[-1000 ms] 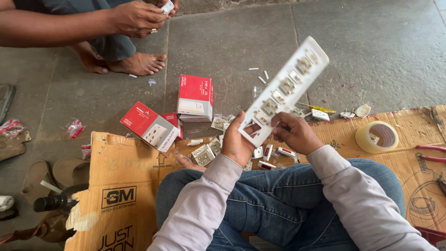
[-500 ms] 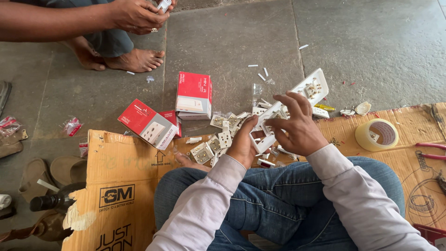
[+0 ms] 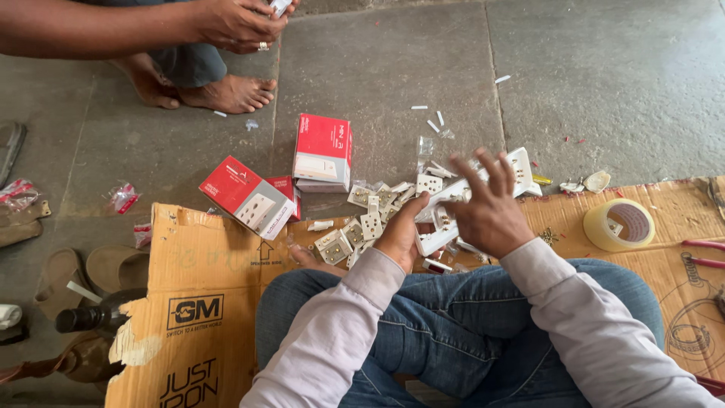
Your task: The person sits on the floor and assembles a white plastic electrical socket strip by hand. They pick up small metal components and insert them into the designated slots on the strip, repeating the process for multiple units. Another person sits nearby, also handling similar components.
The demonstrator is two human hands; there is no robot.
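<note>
My left hand (image 3: 400,236) grips the near end of a long white multi-slot switch plate (image 3: 521,168), which lies low and tilted over the cardboard mat (image 3: 204,249). Over the plate's middle my right hand (image 3: 487,210) rests palm down with its fingers spread, hiding most of the plate. Several small white socket modules (image 3: 362,223) lie in a loose pile just left of my left hand. My knees in blue jeans are right below both hands.
Two red-and-white boxes (image 3: 322,147) (image 3: 245,198) stand behind the pile. A tape roll (image 3: 621,224) and red-handled pliers (image 3: 702,253) lie at the right. Another person's hands (image 3: 238,23) and bare feet (image 3: 226,92) are at the top left. Sandals (image 3: 91,268) and a dark bottle (image 3: 87,317) lie left.
The white plate was held up and angled away; it has come down onto the pile. My right hand has let go of its grip and spread flat over the plate.
</note>
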